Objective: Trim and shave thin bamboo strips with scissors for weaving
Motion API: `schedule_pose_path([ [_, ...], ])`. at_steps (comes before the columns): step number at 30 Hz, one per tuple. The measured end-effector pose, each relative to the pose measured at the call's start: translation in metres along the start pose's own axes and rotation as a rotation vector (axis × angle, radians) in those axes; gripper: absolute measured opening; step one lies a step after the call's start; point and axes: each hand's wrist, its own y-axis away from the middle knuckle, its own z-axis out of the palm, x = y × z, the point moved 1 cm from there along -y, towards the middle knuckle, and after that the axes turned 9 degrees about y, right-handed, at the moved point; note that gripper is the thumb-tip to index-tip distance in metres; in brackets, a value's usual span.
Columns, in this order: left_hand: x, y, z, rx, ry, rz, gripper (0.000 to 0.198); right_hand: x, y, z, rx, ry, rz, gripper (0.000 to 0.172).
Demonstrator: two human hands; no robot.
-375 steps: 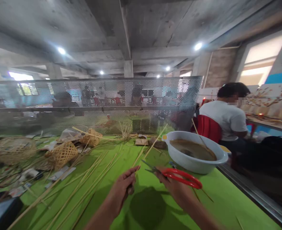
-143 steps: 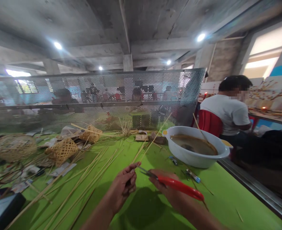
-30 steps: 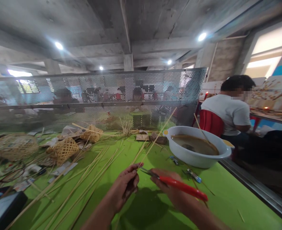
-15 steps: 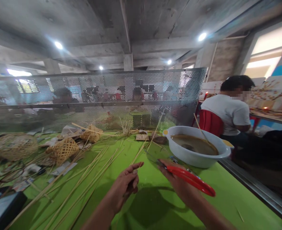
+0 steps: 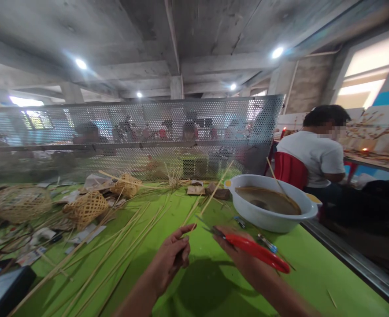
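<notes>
One pair of red-handled scissors (image 5: 258, 252), blades parted.
Remotely, I see the right hand (image 5: 237, 260) closed round them; the left hand (image 5: 172, 254) half-curled, contents I cannot tell.

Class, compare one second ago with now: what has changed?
The right hand drew the scissors slightly rightward, away from the left hand; their blades now look parted. The slanting strip now ends further left. The left hand, basin and baskets stayed put.

Grey ceiling (image 5: 98, 31); bright lamps (image 5: 81, 64); probably windows (image 5: 364, 79)
</notes>
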Motion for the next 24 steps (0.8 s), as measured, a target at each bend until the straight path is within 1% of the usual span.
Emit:
schedule_pose_path([
  [2,-0.001,-0.001,-0.001,-0.006,0.017,0.011,0.041,-0.004,0.003,0.001,-0.121,-0.024,-0.015,0.027],
  [3,-0.001,-0.001,-0.001,-0.009,0.024,0.013,0.041,-0.005,0.003,0.002,-0.157,-0.031,-0.021,0.025],
  [5,-0.002,0.000,-0.001,-0.009,0.024,0.011,0.041,-0.002,0.003,0.001,-0.140,-0.023,-0.015,0.024],
  [7,-0.002,0.000,-0.001,-0.004,0.012,0.009,0.043,0.002,0.002,0.000,-0.061,0.004,0.008,0.026],
  [8,-0.002,0.001,-0.001,-0.001,0.006,0.010,0.044,0.003,0.001,0.001,-0.051,0.011,0.017,0.026],
  [9,-0.002,0.001,-0.001,0.001,0.002,0.009,0.045,0.002,0.002,0.002,-0.069,0.012,0.015,0.027],
  [13,-0.001,0.000,-0.002,0.014,0.024,0.028,0.045,-0.009,0.007,0.007,-0.221,-0.022,-0.056,0.025],
  [14,0.000,0.000,-0.002,0.022,0.026,0.035,0.045,-0.010,0.008,0.007,-0.234,-0.027,-0.061,0.025],
  [17,0.002,0.000,-0.002,0.050,0.002,0.060,0.040,-0.005,0.006,0.003,-0.170,-0.027,-0.016,0.026],
  [20,0.007,0.000,-0.002,0.090,0.010,0.090,0.030,0.003,0.001,-0.001,-0.082,-0.022,0.035,0.029],
  [24,0.019,-0.004,-0.004,0.130,0.064,0.190,0.022,0.006,-0.001,0.000,-0.019,0.007,0.032,0.032],
])
